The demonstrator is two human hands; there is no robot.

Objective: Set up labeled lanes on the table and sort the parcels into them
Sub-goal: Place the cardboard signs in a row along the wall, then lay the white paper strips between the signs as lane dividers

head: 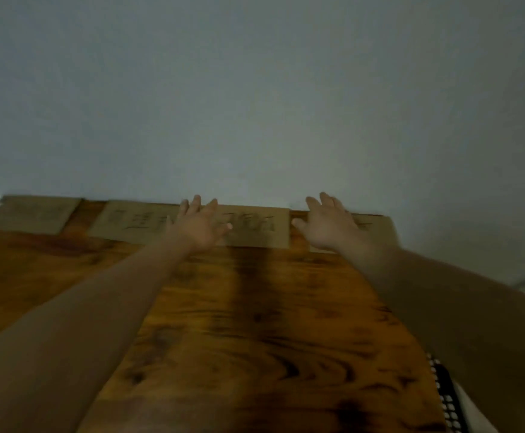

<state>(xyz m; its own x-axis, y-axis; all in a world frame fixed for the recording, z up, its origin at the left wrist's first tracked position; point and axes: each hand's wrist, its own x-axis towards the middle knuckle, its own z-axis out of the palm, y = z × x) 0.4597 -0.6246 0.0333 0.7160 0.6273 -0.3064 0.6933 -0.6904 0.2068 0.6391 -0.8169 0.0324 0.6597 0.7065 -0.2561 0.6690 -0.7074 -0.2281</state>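
Labels, 3 cardboard ones, sit in a row along the table's (255, 323) far edge against the wall (255, 104): left label (33, 214), middle label (255, 229), right label (378, 226). Flat w/ fingers spread, left hand (200, 229) rests on the middle one, right hand (329, 228) on the right one. Writing's too blurry to read.

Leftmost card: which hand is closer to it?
Left. The left hand lies to the right of the leftmost card; the right hand is much farther right.

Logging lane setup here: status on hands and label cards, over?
Left hand open on middle label card. Right hand open on right-end card. No parcels in view; card writing too blurred to read.
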